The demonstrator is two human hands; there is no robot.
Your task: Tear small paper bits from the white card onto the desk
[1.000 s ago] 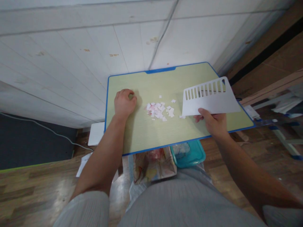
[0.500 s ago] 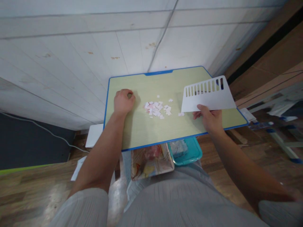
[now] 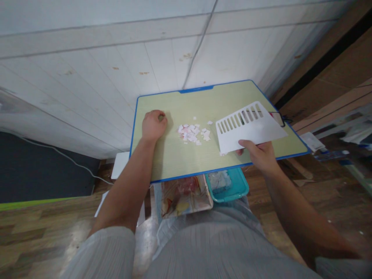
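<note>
R hand (image 3: 263, 155) pinches the slotted sheet (image 3: 255, 132) btwn thumb & fingers at its near edge, prob. so the slots are clear of the grip; sheet's tilted over the R part of the tabletop (image 3: 180, 164). L hand (image 3: 154, 126) rests curled on the L part, maybe for steadiness; can't tell if its grip holds anything. White scraps (image 3: 190, 132), small, flat, angular & paper-like, lie loosely heaped btwn hands. Sheet's thin, smooth-looking, w/ a row of rounded slots; tabletop's pale, blue-rimmed.

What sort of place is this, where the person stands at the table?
Probably a small indoor workroom or a corner of a home: a blue-edged table with small white pieces on top, a white panelled wall and wood-look flooring.
</note>
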